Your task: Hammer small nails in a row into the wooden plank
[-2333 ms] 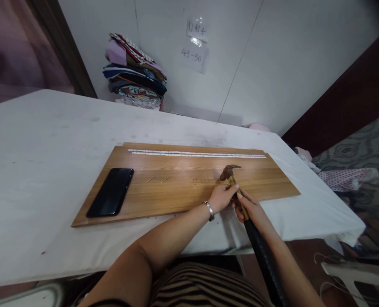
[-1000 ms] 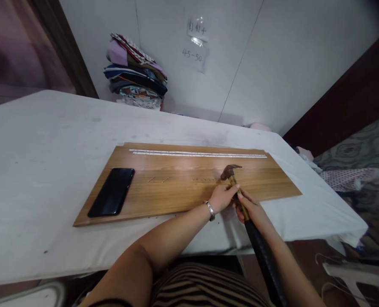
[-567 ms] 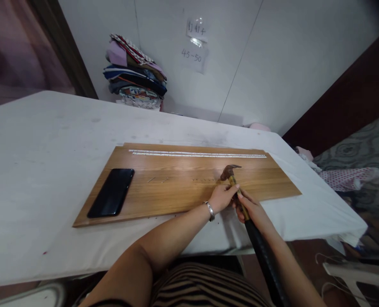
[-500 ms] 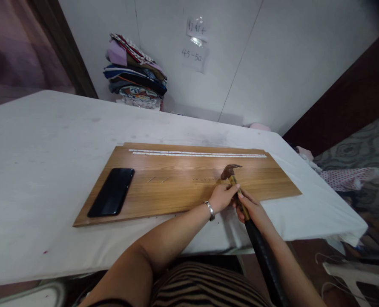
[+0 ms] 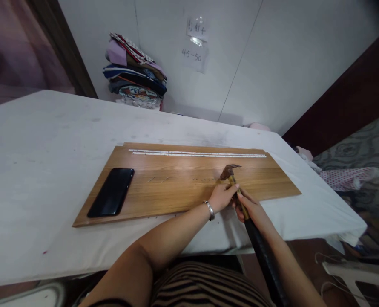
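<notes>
A claw hammer (image 5: 229,172) with a rusty head and a long black-and-yellow handle slants over the front right of a wooden board (image 5: 176,196). My right hand (image 5: 251,209) is wrapped round the yellow part of its handle. Just below the head, my left hand (image 5: 223,197), with a silver bracelet at the wrist, is closed at the handle, thumb on it; its other fingertips are partly hidden. A row of small nails (image 5: 204,179) stands in the board left of the hammer head. Two loose nails (image 5: 165,180) lie farther left.
A black phone (image 5: 111,192) lies on the board's left end, and two white measuring strips (image 5: 196,154) run along its far side. White cloth covers the table (image 5: 49,153). Folded clothes (image 5: 136,72) are stacked by the wall; a white stool (image 5: 352,273) stands lower right.
</notes>
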A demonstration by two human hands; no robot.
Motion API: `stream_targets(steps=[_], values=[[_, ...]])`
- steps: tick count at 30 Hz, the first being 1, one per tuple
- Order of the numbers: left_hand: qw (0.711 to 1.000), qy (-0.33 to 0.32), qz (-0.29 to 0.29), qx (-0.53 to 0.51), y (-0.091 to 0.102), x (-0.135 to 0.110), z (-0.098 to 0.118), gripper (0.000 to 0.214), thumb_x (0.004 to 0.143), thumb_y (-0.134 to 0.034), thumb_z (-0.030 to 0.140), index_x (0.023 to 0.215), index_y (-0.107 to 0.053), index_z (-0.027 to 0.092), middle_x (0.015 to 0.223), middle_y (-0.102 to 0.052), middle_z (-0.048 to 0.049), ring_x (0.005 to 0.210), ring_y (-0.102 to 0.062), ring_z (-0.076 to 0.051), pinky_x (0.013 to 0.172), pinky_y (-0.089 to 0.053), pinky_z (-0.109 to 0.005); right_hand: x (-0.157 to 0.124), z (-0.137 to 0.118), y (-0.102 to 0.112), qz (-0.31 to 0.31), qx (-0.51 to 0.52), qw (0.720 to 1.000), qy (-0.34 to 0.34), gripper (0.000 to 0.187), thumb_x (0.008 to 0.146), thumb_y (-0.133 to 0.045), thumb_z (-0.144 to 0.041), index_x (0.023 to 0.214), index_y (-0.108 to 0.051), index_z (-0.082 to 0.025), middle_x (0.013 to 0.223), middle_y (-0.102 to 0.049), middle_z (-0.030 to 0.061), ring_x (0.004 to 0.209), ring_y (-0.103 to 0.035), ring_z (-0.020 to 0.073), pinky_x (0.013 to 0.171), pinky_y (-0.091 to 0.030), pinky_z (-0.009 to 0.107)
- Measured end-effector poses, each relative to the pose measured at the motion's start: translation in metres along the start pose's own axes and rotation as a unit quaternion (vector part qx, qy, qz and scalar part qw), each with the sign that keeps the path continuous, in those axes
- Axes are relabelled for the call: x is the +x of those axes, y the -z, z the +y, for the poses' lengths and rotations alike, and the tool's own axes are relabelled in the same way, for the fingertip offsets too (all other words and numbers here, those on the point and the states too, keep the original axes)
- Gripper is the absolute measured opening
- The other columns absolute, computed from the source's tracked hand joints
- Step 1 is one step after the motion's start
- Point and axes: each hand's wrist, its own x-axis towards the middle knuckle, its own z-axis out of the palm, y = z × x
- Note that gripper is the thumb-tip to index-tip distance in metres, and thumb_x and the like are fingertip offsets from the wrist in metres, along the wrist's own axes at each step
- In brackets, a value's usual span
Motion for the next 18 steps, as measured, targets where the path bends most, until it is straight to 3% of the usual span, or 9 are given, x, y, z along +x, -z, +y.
stream_targets(steps=[18], values=[[1.0, -0.002, -0.003, -0.018, -0.0014, -0.0013, 0.0013, 0.05, 0.093, -0.051, 0.06, 0.071, -0.062, 0.016, 0.052, -0.057, 0.0006, 0.048, -0.053, -0.011, 0.053, -0.039, -0.024, 0.0003, 0.0007, 0.0002, 0.004, 0.007, 1.0, 0.004, 0.066, 0.081, -0.072, -0.06, 0.134, -0.059, -0.024, 0.068, -0.065, -0.0035, 0.035, -0.042, 0.0064, 0.032, -0.031, 0.02]])
